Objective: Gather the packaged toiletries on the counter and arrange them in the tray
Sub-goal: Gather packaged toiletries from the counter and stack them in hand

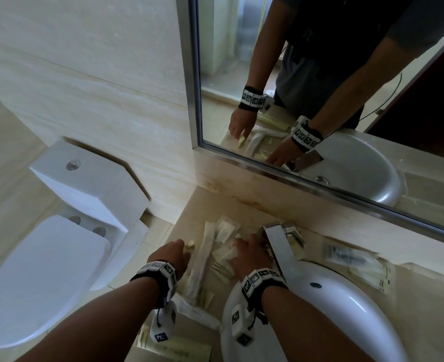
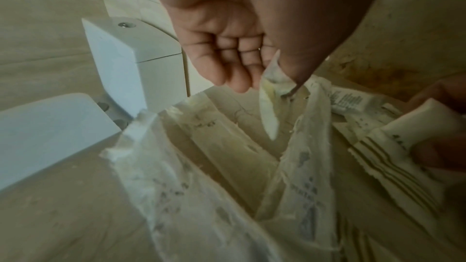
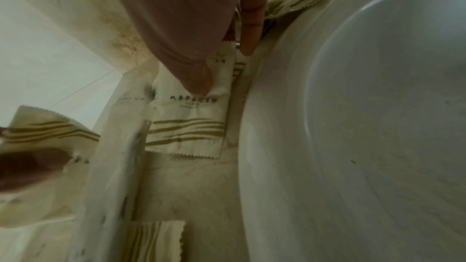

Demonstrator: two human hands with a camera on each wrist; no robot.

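Several cream and white toiletry packets (image 1: pixel 222 232) lie scattered on the beige counter (image 1: pixel 189 212) left of the tap. A long white packet (image 1: pixel 201 262) runs between my hands. My left hand (image 1: pixel 175 253) pinches a small cream packet (image 2: pixel 271 85) between thumb and forefinger, just above the pile. My right hand (image 1: pixel 247 250) sits beside the tap's base, and its thumb and fingers grip a cream packet with olive stripes (image 3: pixel 188 125). In the left wrist view my left hand (image 2: pixel 242 71) has its fingers curled; in the right wrist view my right hand (image 3: pixel 224 69) pinches the packet's top.
A chrome tap (image 1: pixel 281 244) stands right beside my right hand, with the white basin (image 1: pixel 333 314) below it. More packets (image 1: pixel 367 270) lie right of the tap. A mirror (image 1: pixel 320 74) backs the counter. A toilet (image 1: pixel 59 244) stands beyond the counter's left edge.
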